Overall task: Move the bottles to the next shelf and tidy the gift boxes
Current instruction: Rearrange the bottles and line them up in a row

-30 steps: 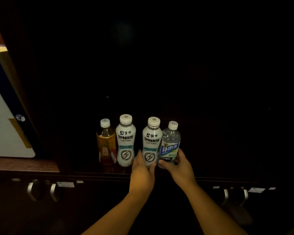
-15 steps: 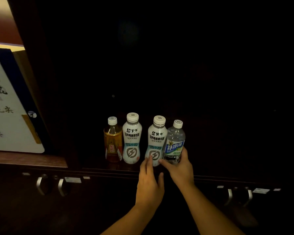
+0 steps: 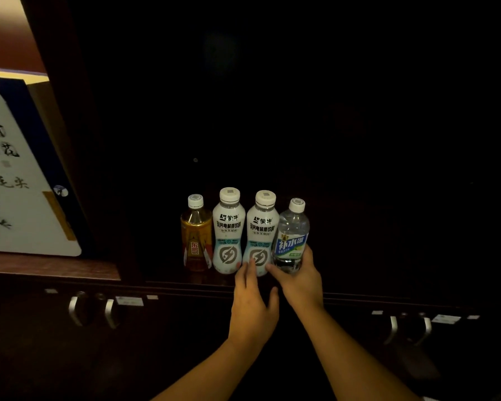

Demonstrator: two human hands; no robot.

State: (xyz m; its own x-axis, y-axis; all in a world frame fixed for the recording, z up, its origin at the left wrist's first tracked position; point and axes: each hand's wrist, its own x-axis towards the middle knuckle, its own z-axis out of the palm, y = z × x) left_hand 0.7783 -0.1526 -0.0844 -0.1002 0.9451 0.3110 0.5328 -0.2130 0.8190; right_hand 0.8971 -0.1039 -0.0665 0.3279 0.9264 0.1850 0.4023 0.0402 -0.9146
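Now the right hand (image 3: 301, 280) grips the clear plastic water bottle (image 3: 291, 235) at the right end of the row on the dark wooden shelf (image 3: 185, 280); the left hand (image 3: 252, 302), fingers straight, touches the neighbouring white bottle (image 3: 260, 233).

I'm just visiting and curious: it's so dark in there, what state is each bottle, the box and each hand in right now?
Amber bottle: upright, capped, untouched.
Left white bottle: upright, capped, untouched.
Right white bottle: upright, capped, left hand's fingertips on its base.
Clear bottle: upright, capped, held.
Left hand: fingers straight.
Right hand: grips clear bottle.
Gift box: standing, closed.
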